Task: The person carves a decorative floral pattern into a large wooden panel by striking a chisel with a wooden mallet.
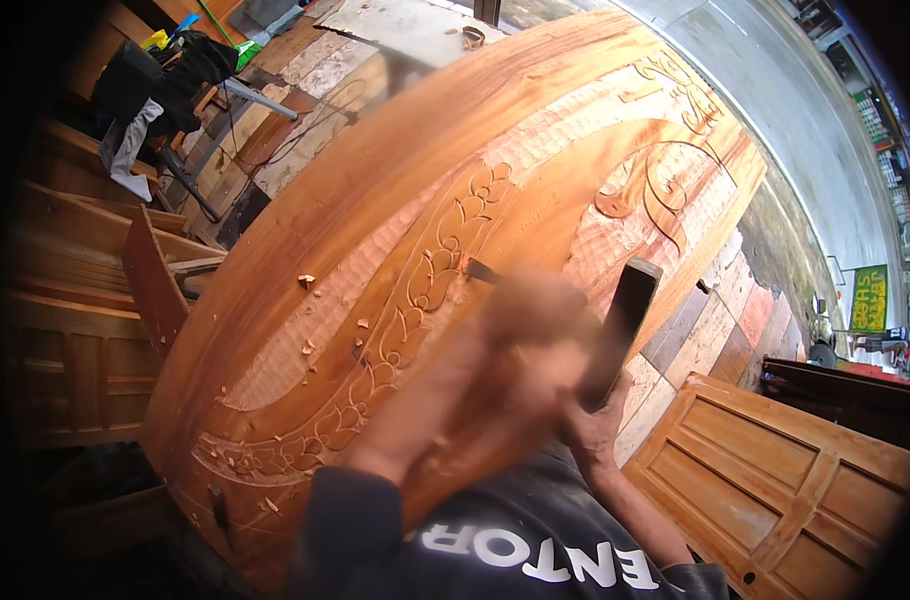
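Observation:
A large carved wooden panel [375, 190] lies in front of me, with a band of scrolling leaf carving [415, 318] along its middle. My left hand [535, 320], smeared by motion, is closed on a chisel [483, 271]. Its dark blade points left at the leaf band; the handle is hidden in the fist. Close beside it on the right, my right hand [595, 425] grips a dark, block-shaped mallet [627, 325] that stands up from the fingers. Whether the mallet touches the chisel cannot be made out.
Wood chips [307, 282] are scattered over the panel's left part. A dark slim object [219, 508] sits near its lower left end. Paneled wooden doors [775, 460] lean at the right, and more wooden furniture [100, 350] stands left. Behind is a tiled floor [320, 140]; a street [805, 110] runs beyond.

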Tool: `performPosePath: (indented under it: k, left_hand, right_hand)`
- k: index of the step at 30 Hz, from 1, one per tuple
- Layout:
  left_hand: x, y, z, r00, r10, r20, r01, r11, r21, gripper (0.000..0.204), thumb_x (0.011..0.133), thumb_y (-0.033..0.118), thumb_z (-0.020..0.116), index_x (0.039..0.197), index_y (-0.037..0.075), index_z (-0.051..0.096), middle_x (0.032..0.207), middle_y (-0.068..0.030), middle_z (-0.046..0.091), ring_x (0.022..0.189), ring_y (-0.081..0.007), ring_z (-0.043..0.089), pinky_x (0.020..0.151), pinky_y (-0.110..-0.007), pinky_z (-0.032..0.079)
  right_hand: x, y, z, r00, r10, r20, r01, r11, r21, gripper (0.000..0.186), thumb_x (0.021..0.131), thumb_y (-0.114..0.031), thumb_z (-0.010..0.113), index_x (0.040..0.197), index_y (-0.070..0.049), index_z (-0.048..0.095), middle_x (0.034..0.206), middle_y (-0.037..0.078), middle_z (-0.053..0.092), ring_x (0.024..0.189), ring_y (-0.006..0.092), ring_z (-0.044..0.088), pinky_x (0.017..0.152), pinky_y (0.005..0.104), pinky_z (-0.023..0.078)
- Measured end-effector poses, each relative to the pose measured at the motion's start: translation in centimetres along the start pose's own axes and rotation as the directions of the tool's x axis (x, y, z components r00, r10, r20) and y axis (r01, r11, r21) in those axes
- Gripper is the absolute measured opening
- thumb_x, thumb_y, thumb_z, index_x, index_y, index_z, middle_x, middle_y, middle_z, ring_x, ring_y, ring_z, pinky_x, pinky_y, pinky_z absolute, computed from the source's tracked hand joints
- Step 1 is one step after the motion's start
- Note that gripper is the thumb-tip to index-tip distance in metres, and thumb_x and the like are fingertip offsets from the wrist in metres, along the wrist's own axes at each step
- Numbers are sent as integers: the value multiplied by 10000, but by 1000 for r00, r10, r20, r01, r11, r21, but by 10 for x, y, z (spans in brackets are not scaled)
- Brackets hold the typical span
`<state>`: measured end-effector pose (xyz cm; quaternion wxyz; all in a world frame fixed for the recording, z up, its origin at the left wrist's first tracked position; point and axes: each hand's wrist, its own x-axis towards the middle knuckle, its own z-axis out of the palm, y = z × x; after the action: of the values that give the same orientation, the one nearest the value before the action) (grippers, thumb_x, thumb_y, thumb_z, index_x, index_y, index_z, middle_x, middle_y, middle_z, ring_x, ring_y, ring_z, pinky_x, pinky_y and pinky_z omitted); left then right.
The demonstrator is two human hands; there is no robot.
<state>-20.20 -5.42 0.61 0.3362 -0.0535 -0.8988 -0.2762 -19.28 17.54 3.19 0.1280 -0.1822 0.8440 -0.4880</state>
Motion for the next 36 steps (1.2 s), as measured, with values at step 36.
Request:
performPosePath:
  k: [36]
  left_hand:
    - [21, 6, -12, 972, -36, -232, 89, 971, 220, 248, 811, 233, 791, 737, 158, 566, 632, -22, 533, 533, -210, 600, 480, -352, 473]
  right_hand:
    - [66, 8, -51, 950, 223, 220, -300, 846, 440, 608, 874, -101, 841, 1307, -73, 415, 917, 54, 596, 758, 148, 633, 670, 292, 552]
